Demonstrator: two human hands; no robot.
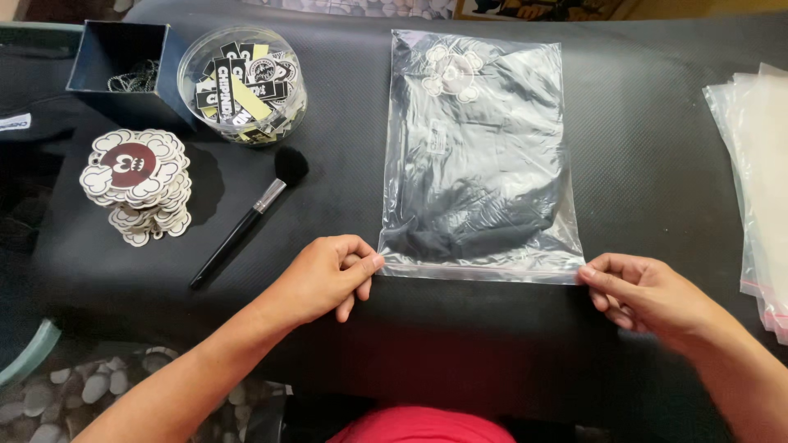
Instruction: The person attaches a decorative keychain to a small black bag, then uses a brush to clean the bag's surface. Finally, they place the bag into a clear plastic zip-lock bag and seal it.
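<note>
Flat, the clear bag (476, 156) spans left hand (328, 275) to right hand (644, 291)

Clear poly bag (480, 156) lies flat mid-table, tall rectangle, dark folded cloth inside w/ a white cloud-shaped print near its top; bottom edge sealed, pinched at both corners by left hand (328, 275) & right hand (644, 291). Stack of empty clear bags (759, 189) at right edge, red strip along their lower end. Round clear tub (242, 82) top left, full of black/white/yellow labels. Dark blue open box (123, 70) just left of tub, touching it. Pile of cloud-shaped tags (139, 184) at left, white w/ dark red centre, near box
</note>
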